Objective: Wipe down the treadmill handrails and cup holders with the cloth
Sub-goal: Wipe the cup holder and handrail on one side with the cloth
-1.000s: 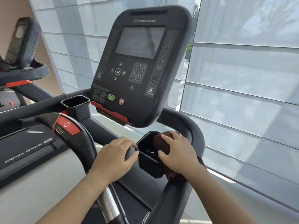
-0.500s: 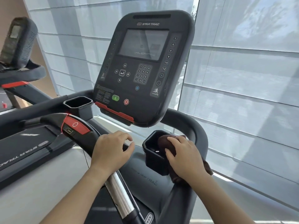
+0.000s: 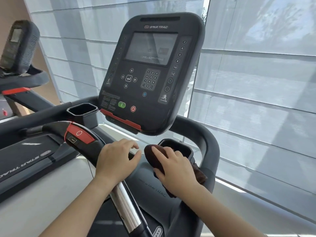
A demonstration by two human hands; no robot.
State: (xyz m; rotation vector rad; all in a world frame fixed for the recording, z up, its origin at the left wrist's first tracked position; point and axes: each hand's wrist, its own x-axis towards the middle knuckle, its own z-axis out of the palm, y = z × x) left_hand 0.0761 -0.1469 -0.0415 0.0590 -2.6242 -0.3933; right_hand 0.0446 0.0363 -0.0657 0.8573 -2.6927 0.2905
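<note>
A dark brown cloth (image 3: 152,155) is pressed against the near left side of the right cup holder (image 3: 181,147) by my right hand (image 3: 172,166). More of the cloth hangs out behind that hand, on the right handrail (image 3: 211,151). My left hand (image 3: 114,161) rests on the black centre grip bar (image 3: 95,144), fingers loosely curled over it, just left of the cloth. A second cup holder (image 3: 82,111) stands open to the left of the console (image 3: 150,72).
A red stop tab (image 3: 79,134) sits on the centre bar, whose chrome section (image 3: 126,207) runs down toward me. A neighbouring treadmill (image 3: 18,55) stands at the left. Window blinds (image 3: 256,82) fill the wall ahead and to the right.
My right hand has slid the cloth from the cup holder's right rim across to its near left side. The left hand has drawn back a little along the bar.
</note>
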